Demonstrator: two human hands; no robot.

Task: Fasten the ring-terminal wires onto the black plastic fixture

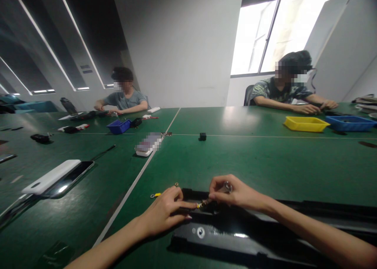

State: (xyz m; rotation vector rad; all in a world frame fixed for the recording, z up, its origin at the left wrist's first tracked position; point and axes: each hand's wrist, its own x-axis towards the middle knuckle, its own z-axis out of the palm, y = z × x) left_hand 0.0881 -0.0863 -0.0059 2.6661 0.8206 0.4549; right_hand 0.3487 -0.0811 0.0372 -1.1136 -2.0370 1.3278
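A long black housing [219, 233] lies before me on the green table, with a white-ringed hole near its left end. The fingers of my left hand [168, 209] are closed at its left end, the index fingertip pressing on a small yellow ring terminal [199, 205]; the thumb is lower, by the housing. My right hand [228, 191] pinches a screwdriver with a clear rounded handle [227, 187], pointing down toward the terminal. Its tip is hard to make out. Beyond my left hand lie another yellow-sleeved ring terminal [156, 195] and a small brass-coloured piece [176, 184].
White and dark phones [70, 178] with cables lie at left, another white device [147, 145] ahead. A small black block [203, 136] sits mid-table. Farther off are blue [118, 126] and yellow trays [306, 124]. Two people work across the table.
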